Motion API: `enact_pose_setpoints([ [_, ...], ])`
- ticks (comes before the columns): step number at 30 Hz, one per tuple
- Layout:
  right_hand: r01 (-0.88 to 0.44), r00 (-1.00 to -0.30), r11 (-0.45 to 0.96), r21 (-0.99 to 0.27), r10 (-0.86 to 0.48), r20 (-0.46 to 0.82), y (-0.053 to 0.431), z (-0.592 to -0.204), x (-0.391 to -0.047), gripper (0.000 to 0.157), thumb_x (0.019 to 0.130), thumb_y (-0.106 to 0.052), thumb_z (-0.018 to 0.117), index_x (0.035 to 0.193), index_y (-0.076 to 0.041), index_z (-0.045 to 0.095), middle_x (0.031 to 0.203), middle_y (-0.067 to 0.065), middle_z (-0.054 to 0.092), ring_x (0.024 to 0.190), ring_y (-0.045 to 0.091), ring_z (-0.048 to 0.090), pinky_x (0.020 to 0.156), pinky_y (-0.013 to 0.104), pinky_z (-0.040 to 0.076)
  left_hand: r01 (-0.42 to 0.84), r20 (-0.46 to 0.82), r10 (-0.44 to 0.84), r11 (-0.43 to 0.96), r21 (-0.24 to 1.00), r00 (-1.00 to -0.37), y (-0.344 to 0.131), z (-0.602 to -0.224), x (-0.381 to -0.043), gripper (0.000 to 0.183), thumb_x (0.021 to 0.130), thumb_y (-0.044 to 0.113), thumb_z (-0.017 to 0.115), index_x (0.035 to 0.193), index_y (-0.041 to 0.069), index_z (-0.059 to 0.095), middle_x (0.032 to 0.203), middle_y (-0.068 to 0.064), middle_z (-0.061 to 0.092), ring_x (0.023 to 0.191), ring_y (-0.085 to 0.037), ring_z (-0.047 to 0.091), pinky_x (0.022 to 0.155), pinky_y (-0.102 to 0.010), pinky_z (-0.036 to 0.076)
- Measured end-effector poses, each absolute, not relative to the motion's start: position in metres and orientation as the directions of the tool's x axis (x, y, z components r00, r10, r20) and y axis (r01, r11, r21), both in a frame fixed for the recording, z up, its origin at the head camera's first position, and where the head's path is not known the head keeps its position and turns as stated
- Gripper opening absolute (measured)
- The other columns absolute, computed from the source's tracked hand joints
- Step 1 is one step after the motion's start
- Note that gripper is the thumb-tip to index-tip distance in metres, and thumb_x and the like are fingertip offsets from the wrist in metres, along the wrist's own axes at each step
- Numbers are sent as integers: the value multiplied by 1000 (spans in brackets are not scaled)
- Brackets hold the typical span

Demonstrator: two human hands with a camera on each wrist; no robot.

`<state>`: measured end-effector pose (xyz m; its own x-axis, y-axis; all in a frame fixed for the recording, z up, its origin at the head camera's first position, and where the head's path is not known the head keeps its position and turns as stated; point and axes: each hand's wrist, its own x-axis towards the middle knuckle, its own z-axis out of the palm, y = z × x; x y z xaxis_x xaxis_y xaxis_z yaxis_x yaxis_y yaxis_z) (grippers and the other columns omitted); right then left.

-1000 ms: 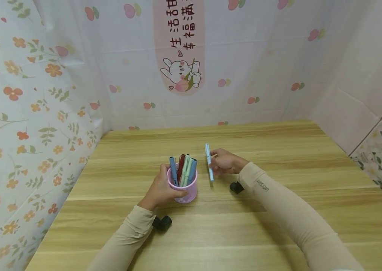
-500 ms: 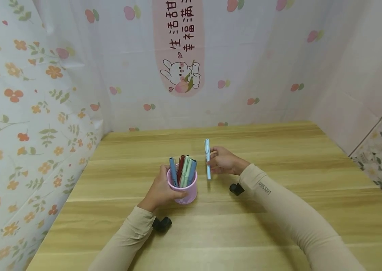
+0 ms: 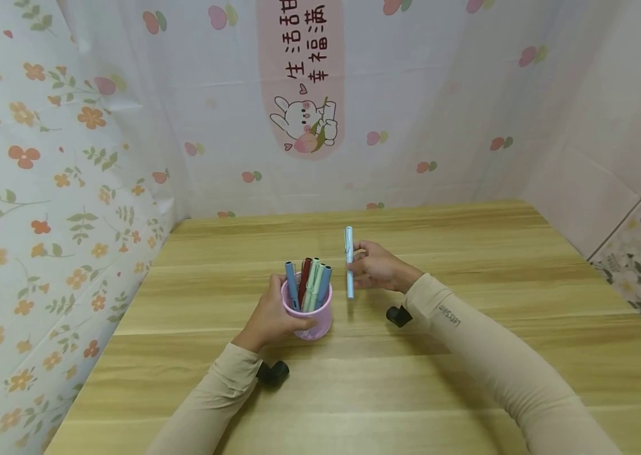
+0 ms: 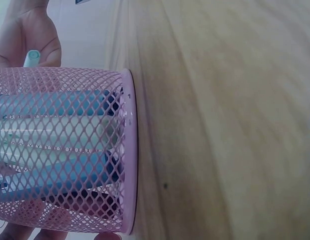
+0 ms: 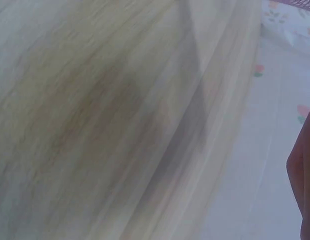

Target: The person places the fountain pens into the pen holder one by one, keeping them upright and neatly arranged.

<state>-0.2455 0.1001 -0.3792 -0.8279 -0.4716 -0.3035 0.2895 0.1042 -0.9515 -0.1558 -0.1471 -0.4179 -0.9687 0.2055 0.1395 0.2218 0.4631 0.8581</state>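
A pink mesh pen holder (image 3: 313, 325) stands on the table, with several pens upright inside: blue, dark red (image 3: 305, 282) and pale green (image 3: 313, 287). My left hand (image 3: 272, 318) grips the holder from its left side, thumb across the front. Just right of the holder, my right hand (image 3: 378, 266) pinches a light blue pen (image 3: 349, 262), held nearly upright with its clip end up. Through the mesh wall (image 4: 65, 150) in the left wrist view, the pens' lower ends show. Only a sliver of the right hand (image 5: 304, 172) appears in the right wrist view.
The wood-grain table (image 3: 320, 404) reaches back to a white printed curtain (image 3: 411, 114). A flowered curtain (image 3: 41, 189) lines the left side. Black wrist-camera pieces sit under both forearms, one below the left sleeve (image 3: 275, 375) and one below the right sleeve (image 3: 397, 315).
The light blue pen has risen a little and turned from a slight tilt to nearly upright in my right hand. My left hand and the pen holder have stayed in place.
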Motion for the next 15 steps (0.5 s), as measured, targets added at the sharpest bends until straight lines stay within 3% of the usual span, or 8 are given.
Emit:
enact_pose_setpoints([
  [7,257,-846,47,-965,-472,-249,99,-371,-241,31,97,-1,51,124,3,36,95,9,49,77,16,54,67,30,55,239,156,213,448,862,-964,-146,-417,-158,90,58,15,93,126,1,35,117,-19,57,103,-29,59,91,-44,49],
  [15,235,-860,-15,-972,-469,-201,93,-367,-233,25,100,-5,48,121,3,38,91,8,52,73,15,53,71,33,54,220,138,206,461,860,-969,-146,-420,-156,92,58,15,92,128,2,34,118,-17,57,103,-28,58,90,-44,49],
])
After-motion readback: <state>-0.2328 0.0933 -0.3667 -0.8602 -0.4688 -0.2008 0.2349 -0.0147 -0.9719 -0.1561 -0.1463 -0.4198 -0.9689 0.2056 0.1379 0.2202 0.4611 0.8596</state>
